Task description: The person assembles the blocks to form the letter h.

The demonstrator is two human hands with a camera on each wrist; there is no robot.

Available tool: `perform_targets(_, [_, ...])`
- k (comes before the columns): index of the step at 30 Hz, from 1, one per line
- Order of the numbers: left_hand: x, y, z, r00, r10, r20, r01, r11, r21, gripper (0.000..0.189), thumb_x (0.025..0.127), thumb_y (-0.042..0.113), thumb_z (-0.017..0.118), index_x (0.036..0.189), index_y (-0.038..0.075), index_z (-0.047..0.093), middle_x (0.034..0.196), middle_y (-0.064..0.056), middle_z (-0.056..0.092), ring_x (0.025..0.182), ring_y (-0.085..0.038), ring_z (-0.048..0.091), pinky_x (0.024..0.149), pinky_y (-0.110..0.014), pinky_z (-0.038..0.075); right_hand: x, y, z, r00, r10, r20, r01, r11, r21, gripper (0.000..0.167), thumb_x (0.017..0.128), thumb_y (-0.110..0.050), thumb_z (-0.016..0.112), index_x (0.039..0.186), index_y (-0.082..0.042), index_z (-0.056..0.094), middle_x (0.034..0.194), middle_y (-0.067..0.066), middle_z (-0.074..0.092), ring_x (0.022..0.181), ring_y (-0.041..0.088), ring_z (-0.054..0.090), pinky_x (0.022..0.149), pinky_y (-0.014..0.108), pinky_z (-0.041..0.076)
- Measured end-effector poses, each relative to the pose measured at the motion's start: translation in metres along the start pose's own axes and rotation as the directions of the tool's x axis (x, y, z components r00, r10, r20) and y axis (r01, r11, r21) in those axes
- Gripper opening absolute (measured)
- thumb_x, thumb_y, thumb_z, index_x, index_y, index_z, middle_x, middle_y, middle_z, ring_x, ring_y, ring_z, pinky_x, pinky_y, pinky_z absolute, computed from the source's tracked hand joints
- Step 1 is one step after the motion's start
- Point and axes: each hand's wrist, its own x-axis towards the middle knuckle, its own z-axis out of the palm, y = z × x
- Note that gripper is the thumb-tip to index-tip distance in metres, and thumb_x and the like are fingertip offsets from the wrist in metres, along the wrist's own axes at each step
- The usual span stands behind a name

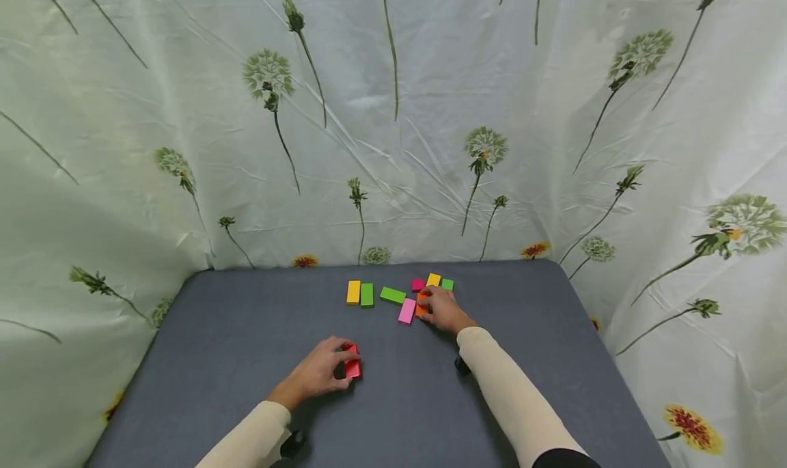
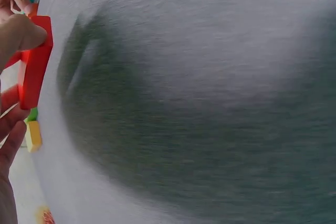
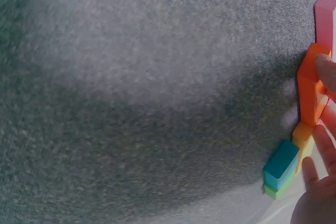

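Observation:
My left hand pinches a red block between thumb and fingers, over the near middle of the table. In the left wrist view, the red block is held off the surface, above its shadow. Farther right, my right hand pinches an orange block among other blocks. Close beside it lies a pink block. In the right wrist view, the thumb and fingers span the orange block; part of it is hidden by the hand. A teal block sits on a green one there.
Left of the right hand lie a green block, another green block and a yellow block. Behind it are a magenta block, a yellow block and a green block. A flowered curtain surrounds the grey table.

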Motion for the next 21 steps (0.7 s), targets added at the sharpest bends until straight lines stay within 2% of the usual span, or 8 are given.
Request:
perform_targets(9, [-0.029, 0.003, 0.006, 1.0, 0.012, 0.019, -0.011, 1.0, -0.027, 0.04, 0.075, 0.022, 0.079, 0.114, 0.015, 0.07, 0.122, -0.007, 0.057, 0.111, -0.025, 0.053, 0.093, -0.048, 0.046, -0.001, -0.002, -0.001, 1.0, 0.012, -0.001, -0.012, 1.0, 0.016, 0.034, 0.086, -0.021, 0.074, 0.115, -0.004, 0.07, 0.129, 0.012, 0.053, 0.123, 0.03, 0.046, 0.102, 0.05, 0.031])
perform_targets(18, [-0.046, 0.004, 0.011, 0.997, -0.003, 0.083, 0.009, 0.997, -0.072, 0.039, 0.078, 0.022, 0.078, 0.115, 0.018, 0.069, 0.125, -0.005, 0.055, 0.113, -0.024, 0.051, 0.094, -0.048, 0.045, -0.001, -0.002, -0.003, 1.0, 0.0, 0.008, 0.0, 1.0, 0.014, 0.033, 0.087, -0.021, 0.073, 0.114, -0.003, 0.07, 0.128, 0.012, 0.054, 0.122, 0.03, 0.047, 0.102, 0.049, 0.032])
perform_targets(21, [-0.049, 0.002, 0.014, 0.996, -0.005, 0.086, 0.012, 0.997, -0.081, 0.038, 0.077, 0.022, 0.078, 0.114, 0.019, 0.069, 0.123, -0.005, 0.055, 0.112, -0.024, 0.052, 0.094, -0.048, 0.045, -0.001, -0.001, -0.003, 1.0, -0.003, 0.011, 0.003, 1.0, 0.0, 0.032, 0.087, -0.022, 0.073, 0.113, -0.004, 0.071, 0.127, 0.011, 0.054, 0.121, 0.029, 0.047, 0.101, 0.049, 0.033])
